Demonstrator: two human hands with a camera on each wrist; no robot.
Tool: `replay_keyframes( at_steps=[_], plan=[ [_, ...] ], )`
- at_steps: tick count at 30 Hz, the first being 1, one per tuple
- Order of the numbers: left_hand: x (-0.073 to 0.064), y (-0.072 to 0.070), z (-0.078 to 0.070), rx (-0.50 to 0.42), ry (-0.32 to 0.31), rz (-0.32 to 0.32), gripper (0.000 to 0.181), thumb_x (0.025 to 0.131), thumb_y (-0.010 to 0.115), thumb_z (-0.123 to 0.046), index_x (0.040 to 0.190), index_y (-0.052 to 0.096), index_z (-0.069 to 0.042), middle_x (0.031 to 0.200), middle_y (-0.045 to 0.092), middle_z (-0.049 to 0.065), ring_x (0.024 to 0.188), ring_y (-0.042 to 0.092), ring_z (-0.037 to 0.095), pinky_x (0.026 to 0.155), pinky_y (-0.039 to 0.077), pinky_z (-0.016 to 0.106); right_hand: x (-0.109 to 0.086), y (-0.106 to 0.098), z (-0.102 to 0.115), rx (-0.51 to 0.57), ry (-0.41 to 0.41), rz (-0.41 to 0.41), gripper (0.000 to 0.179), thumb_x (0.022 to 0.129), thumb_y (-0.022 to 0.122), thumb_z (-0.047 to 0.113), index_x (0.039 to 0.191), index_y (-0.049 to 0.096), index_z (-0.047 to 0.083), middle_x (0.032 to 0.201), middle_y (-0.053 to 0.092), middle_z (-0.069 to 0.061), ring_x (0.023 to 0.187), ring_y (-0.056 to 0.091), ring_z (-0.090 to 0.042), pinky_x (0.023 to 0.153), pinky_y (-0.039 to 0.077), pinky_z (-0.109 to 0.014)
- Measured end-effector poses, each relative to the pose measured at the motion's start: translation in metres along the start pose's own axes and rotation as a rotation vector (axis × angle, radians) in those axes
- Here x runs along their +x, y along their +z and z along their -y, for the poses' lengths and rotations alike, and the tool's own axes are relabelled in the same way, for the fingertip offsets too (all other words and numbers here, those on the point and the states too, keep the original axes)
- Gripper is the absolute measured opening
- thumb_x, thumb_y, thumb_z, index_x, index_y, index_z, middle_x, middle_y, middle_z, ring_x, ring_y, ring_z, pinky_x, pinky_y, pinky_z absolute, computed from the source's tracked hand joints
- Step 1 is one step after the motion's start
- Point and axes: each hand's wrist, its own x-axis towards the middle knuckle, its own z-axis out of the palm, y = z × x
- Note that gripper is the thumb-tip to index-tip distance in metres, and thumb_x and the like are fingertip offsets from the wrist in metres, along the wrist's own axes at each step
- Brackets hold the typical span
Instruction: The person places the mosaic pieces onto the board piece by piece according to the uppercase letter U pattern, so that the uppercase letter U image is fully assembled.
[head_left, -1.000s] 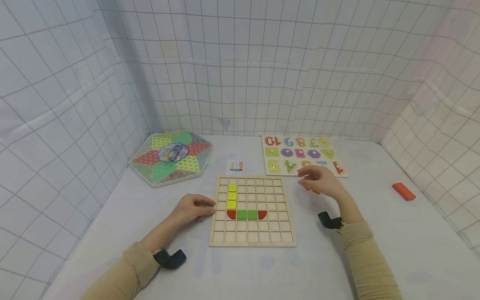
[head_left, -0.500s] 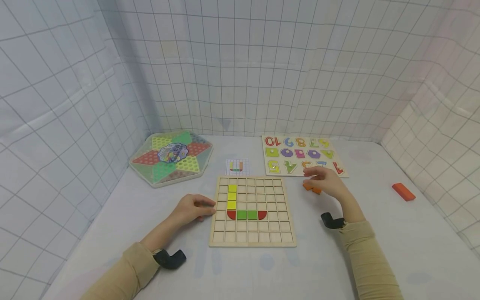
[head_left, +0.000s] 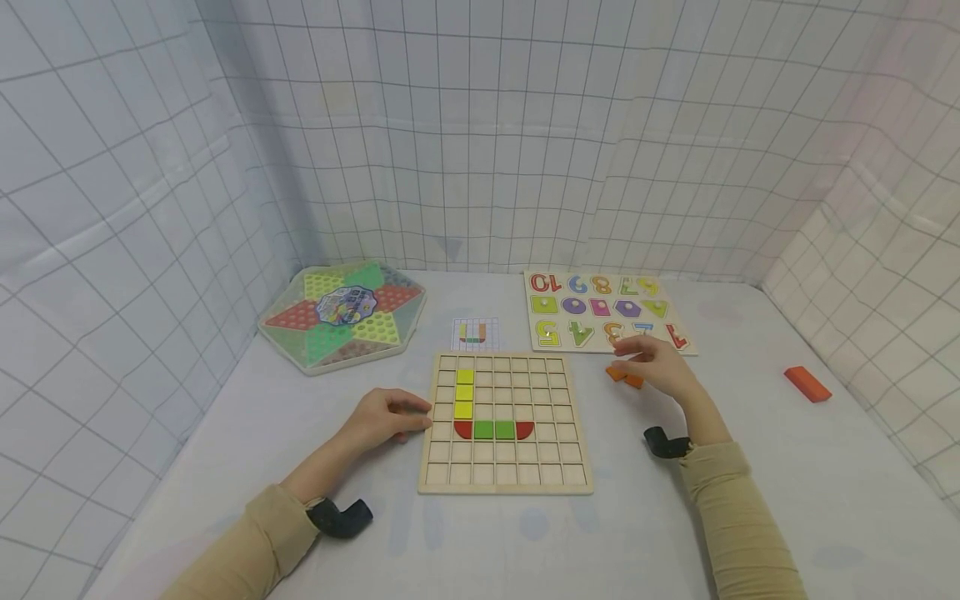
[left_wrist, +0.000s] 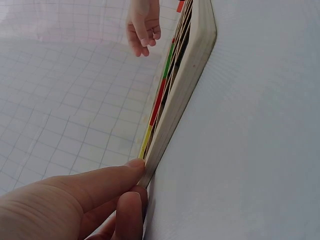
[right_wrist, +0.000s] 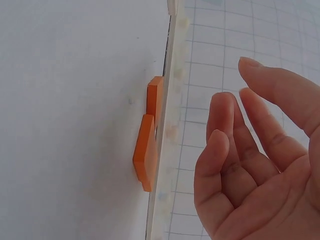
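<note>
A wooden grid board (head_left: 506, 488) lies on the table. Three yellow square tiles (head_left: 464, 392) run in a column on it. Below them, two green tiles (head_left: 494, 429) sit between two red rounded corner tiles (head_left: 463, 429). My left hand (head_left: 386, 416) holds the board's left edge; in the left wrist view its thumb (left_wrist: 107, 185) touches the top rim, with a finger against the side. My right hand (head_left: 656, 367) hovers with loosely bent fingers, nothing between them. Near it lie two orange tiles (right_wrist: 145, 152), partly overlapping in the right wrist view.
Behind the board lies a small pattern card (head_left: 475, 333) with a coloured U shape. A number puzzle board (head_left: 558, 317) stands back right, a hexagonal Chinese checkers board (head_left: 345, 312) back left. An orange block (head_left: 807, 383) lies far right. Gridded cloth walls surround the table.
My right hand has shifted a little to the right, and more of the orange tiles shows beneath it. The left hand and the grid board have stayed put.
</note>
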Motion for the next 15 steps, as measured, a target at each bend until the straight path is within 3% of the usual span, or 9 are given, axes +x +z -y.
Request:
replay_keyframes(
  at_steps=[15],
  plan=[
    [0.000, 0.001, 0.000, 0.003, 0.002, -0.004, 0.030, 0.076, 0.078, -0.024, 0.100, 0.072, -0.007, 0.077, 0.066, 0.002, 0.061, 0.056, 0.015, 0.056, 0.050, 0.029, 0.002, 0.002, -0.015, -0.006, 0.039, 0.024, 0.043, 0.087, 0.068, 0.024, 0.121, 0.059, 0.000, 0.115, 0.061, -0.017, 0.100, 0.059, -0.031, 0.079, 0.047, -0.036]
  ],
)
